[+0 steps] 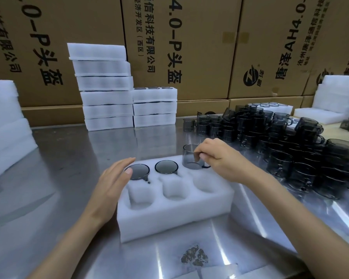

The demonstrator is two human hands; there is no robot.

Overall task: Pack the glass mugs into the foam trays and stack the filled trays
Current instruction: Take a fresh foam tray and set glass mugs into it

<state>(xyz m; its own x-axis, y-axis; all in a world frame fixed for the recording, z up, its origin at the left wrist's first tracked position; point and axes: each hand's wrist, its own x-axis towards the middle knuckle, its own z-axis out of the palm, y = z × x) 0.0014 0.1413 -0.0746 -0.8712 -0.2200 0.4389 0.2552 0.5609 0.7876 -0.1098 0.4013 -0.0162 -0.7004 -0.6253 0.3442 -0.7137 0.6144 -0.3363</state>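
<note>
While pinching the smoky mug (pixel 191 158) over the far-right pocket, right hand (pixel 220 160) curled, knuckles up. Left hand (pixel 114 182) flat, fingers straight, against foam tray (pixel 175 218), gripping nothing.

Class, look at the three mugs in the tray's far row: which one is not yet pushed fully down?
The rightmost mug, pinched by the right hand; it stands above the foam tray, while the other two sit flush.

two bare forearms, no sleeves, left hand (pixel 112 181), right hand (pixel 223 161), short nails, no rings
</note>
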